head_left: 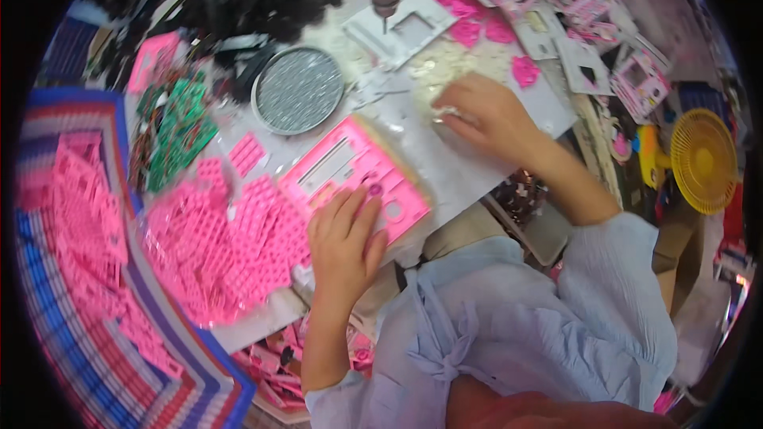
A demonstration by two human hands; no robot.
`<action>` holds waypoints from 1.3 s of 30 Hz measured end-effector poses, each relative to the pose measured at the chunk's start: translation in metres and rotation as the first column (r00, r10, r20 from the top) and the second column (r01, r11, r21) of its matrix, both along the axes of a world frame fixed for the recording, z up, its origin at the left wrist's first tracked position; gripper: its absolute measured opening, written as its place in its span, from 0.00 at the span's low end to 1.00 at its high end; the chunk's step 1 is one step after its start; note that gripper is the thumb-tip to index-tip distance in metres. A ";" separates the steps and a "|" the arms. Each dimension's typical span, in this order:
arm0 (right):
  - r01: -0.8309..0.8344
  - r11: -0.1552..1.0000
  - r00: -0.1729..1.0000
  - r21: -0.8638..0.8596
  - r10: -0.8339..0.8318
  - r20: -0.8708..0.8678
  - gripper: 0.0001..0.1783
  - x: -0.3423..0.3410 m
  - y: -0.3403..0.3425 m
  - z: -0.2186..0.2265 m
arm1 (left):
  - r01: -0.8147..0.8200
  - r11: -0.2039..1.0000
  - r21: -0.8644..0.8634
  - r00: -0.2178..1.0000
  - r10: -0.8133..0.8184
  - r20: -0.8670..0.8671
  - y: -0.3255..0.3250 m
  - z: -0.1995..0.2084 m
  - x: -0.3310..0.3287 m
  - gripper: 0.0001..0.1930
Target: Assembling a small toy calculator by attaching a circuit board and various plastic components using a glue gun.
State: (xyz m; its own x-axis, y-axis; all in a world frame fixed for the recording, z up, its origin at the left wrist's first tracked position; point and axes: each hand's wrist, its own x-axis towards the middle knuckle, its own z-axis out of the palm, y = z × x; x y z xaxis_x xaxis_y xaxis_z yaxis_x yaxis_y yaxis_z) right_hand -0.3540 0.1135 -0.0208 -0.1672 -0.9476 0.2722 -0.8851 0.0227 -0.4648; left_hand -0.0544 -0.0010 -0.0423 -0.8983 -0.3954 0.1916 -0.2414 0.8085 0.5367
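A: Where's the pink housing (362,170), how will it handle?
B: On the table (451,184), right of the pink keypads (258,246); left hand (346,240) lies open on it, no grip. We'd guess light, stiff, slick, thin edges fragile: take opposite side rims
A: What can't we see?
B: Its underside, plus whatever our left fingers cover. Right hand (491,117) is curled near small pale parts (449,67); can't tell if it's gripping any
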 end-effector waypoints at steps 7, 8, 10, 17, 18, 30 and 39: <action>0.619 0.763 0.749 0.190 -0.645 0.150 0.14 -0.041 0.155 -0.008 | -0.029 1.000 -0.005 0.998 0.029 0.047 0.007 0.007 -0.002 0.23; 0.598 0.778 0.762 0.193 -0.626 0.166 0.14 -0.041 0.159 -0.011 | -0.024 1.000 0.002 0.999 0.024 0.039 0.007 0.006 -0.003 0.22; 0.546 0.815 0.790 0.195 -0.578 0.204 0.15 -0.038 0.156 -0.016 | -0.025 1.000 0.011 0.999 0.024 0.025 0.006 0.005 -0.002 0.22; 0.158 0.984 0.920 0.086 -0.178 0.350 0.08 -0.021 0.095 0.004 | -0.146 0.958 0.246 0.921 0.222 -0.319 0.022 0.022 0.001 0.14; 0.009 1.000 0.899 -0.002 -0.007 0.437 0.08 -0.004 0.076 0.011 | -0.137 0.836 0.532 0.944 0.272 -0.185 0.029 0.033 0.002 0.10; -0.343 0.934 0.491 -0.097 0.266 0.830 0.10 0.116 0.012 0.032 | -0.029 0.450 0.893 0.946 0.300 -0.120 0.044 0.032 0.019 0.06; -0.118 0.993 0.860 -0.030 0.117 0.497 0.07 0.116 -0.011 0.016 | -0.222 0.970 0.093 0.956 0.236 -0.173 0.024 0.020 0.005 0.12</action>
State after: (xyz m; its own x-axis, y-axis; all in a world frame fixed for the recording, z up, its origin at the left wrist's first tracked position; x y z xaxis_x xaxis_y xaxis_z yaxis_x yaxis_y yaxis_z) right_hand -0.2384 0.1022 -0.0050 -0.1673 -0.9690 0.1817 -0.5328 -0.0662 -0.8436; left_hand -0.0493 0.0229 -0.0219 -0.7345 -0.6052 0.3069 -0.3085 0.7006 0.6434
